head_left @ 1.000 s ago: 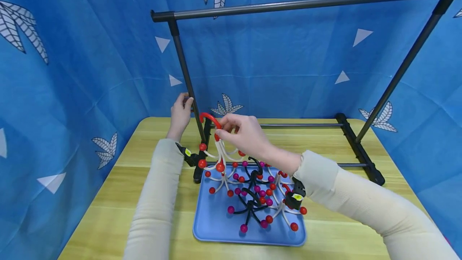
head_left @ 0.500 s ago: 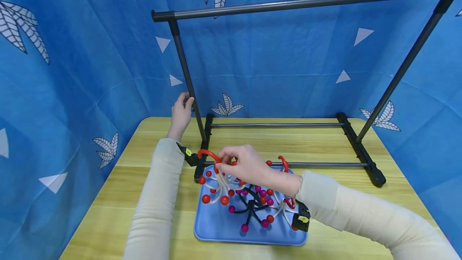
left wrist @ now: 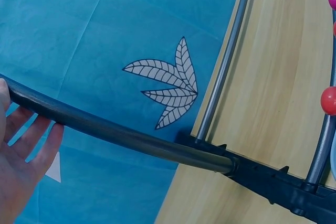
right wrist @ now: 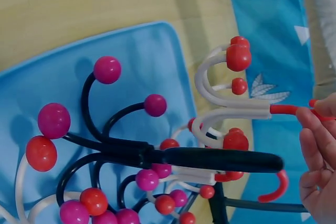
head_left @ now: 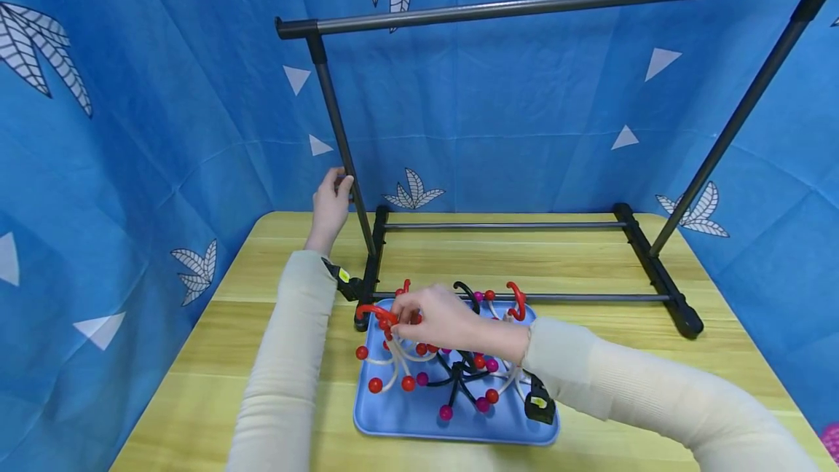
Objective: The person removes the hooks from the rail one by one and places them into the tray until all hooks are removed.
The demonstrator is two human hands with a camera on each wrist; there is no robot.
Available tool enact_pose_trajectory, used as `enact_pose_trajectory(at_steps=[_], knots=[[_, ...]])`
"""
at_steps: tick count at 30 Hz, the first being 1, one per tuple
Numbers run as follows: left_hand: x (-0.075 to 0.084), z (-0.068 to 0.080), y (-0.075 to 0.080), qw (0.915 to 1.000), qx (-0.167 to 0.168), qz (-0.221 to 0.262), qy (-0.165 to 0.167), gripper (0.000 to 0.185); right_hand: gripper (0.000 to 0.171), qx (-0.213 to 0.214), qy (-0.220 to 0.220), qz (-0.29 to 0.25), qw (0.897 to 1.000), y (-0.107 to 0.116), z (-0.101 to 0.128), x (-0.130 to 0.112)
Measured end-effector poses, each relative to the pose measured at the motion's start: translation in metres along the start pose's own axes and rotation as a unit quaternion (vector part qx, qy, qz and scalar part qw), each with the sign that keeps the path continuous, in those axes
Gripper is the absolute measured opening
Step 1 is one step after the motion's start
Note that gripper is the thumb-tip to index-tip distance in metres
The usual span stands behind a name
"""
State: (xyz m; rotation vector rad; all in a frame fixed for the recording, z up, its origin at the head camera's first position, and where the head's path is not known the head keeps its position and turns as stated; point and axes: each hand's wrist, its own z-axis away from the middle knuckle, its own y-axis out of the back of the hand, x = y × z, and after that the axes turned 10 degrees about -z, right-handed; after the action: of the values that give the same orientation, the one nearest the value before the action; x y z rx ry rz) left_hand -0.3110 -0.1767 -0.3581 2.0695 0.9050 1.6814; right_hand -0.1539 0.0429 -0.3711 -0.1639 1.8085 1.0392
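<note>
Blue leaf-print cloth backs the wooden bench (head_left: 197,355). Left hand (head_left: 330,202) curls around the rack's upright pole (head_left: 341,144). Right hand (head_left: 435,315) pinches the red hook of a white ball-tipped hanger (head_left: 393,355), just under its fingers, over the blue tray (head_left: 393,414).

- We see bright, even light in all 3 views, with no glare.
- Soft shadows lie on the tabletop (head_left: 590,261) under the rack rails (head_left: 498,225).
- The head view bows straight lines at its edges.
- The right wrist view blurs the near fingers (right wrist: 315,145) slightly.
</note>
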Motion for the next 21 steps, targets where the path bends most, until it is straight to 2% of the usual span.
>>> enact_pose_trajectory(at_steps=[9, 21], knots=[[0.000, 0.000, -0.001, 1.0000, 0.004, 0.000, -0.005, 0.041, 0.003, -0.039, -0.007, 0.044, 0.998, -0.009, -0.007, 0.017], [-0.001, -0.001, -0.001, 1.0000, 0.001, 0.003, 0.007, 0.041, 0.010, -0.084, -0.020, 0.122, 0.989, -0.018, -0.004, 0.024]])
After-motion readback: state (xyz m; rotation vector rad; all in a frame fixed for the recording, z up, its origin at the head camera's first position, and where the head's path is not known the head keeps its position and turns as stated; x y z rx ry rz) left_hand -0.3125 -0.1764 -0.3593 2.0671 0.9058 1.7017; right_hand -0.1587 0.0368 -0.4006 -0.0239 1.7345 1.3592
